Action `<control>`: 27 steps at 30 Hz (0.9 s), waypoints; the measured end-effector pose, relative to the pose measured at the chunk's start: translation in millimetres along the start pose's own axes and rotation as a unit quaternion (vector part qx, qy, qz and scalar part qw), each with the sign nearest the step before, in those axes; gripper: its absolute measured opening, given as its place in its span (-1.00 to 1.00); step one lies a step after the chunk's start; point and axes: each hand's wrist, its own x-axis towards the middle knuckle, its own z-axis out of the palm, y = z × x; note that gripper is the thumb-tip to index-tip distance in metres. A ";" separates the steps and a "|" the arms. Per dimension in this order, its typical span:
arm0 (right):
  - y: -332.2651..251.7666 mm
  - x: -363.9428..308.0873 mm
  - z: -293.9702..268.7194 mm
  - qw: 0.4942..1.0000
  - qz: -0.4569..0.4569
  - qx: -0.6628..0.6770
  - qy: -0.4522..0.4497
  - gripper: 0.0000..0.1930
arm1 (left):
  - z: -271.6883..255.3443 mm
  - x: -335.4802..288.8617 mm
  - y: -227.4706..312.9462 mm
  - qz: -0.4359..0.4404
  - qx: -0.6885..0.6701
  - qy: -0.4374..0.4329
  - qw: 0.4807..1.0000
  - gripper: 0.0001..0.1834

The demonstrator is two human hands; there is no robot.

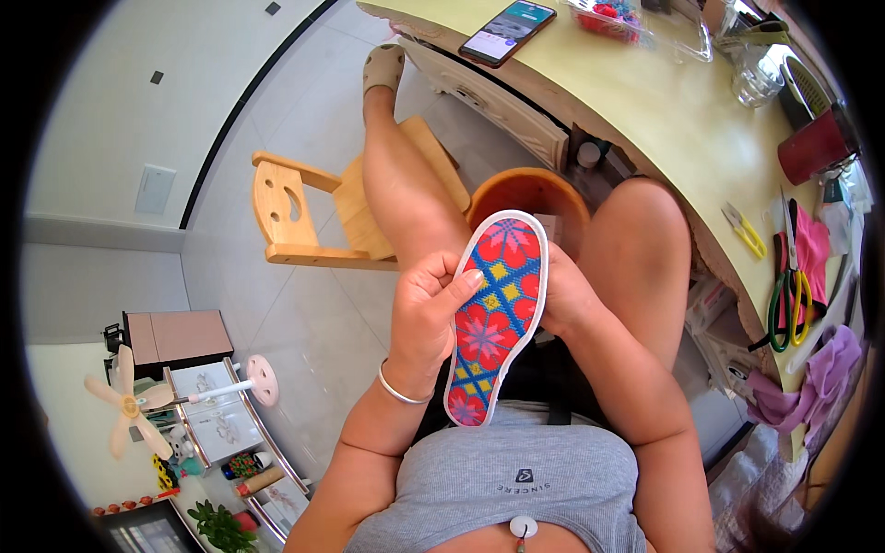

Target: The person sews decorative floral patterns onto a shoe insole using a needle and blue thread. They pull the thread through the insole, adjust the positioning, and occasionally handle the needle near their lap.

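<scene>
An embroidered insole [490,318] stands upright before my lap, its face showing red and pink flowers, blue bands and yellow squares inside a white rim. My left hand [426,309] grips its left edge, the thumb pressed flat on the stitched face and the other fingers mostly behind. My right hand [564,293] is closed at the right edge; its fingers go behind the insole and are hidden. Below the insole is the grey top [516,470] I wear.
A small wooden chair [281,207] stands ahead-left, an orange-brown bucket [525,184] between my legs. On the yellowish table [636,111] at right lie a phone [507,32], yellow snips [745,230], green-and-yellow scissors [791,286] and purple cloth [811,382]. A fan [129,404] stands at left.
</scene>
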 end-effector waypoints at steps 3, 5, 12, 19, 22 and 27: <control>1.5 -0.6 1.8 1.000 0.007 0.000 0.010 -0.86 | 0.0 -3.2 1.7 0.006 0.009 0.001 1.000 -0.91; 1.9 -0.4 0.7 1.000 0.011 0.010 0.007 -0.85 | -0.4 -4.2 1.8 0.006 0.011 0.000 1.000 -0.91; 6.2 -0.2 14.2 0.998 -0.047 -0.035 0.033 -0.91 | -0.1 1.6 -0.2 -0.035 -0.082 -0.043 0.995 -0.84; 10.8 -17.9 49.5 0.923 -0.203 -0.320 0.071 -0.92 | -18.9 9.4 -33.2 -0.167 -0.320 -0.096 0.928 -0.63; 11.1 -18.3 46.7 0.913 -0.246 -0.320 0.066 -0.92 | -11.5 7.7 -34.1 -0.193 -0.417 -0.090 0.883 -0.61; 9.4 -19.9 44.0 0.905 -0.288 -0.311 0.042 -0.91 | -10.0 13.1 -41.3 -0.177 -0.473 -0.192 0.841 -0.67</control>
